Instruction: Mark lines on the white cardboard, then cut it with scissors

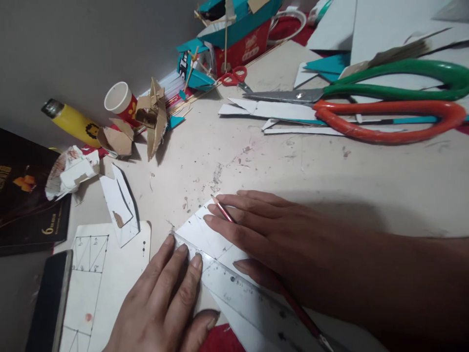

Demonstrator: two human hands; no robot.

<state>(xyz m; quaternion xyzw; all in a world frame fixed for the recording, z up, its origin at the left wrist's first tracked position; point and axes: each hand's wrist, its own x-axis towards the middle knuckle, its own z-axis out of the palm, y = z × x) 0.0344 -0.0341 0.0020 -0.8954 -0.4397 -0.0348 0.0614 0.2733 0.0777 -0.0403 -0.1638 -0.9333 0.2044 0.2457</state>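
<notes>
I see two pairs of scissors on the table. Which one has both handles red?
The small pair at the back, beside the red box. The big pair lying nearer on the right has one green handle and one orange.

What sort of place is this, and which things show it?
Likely a craft or model-making table: big scissors, card offcuts, a cardboard model; the left hand presses a ruler, the right hand holds a pencil.

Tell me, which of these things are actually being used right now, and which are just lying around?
In use: left hand flat on the clear ruler; right hand holding the red pencil; white card beneath.
Lying about: large scissors, small red scissors, paper cup, yellow tube, cardboard scraps.
</notes>
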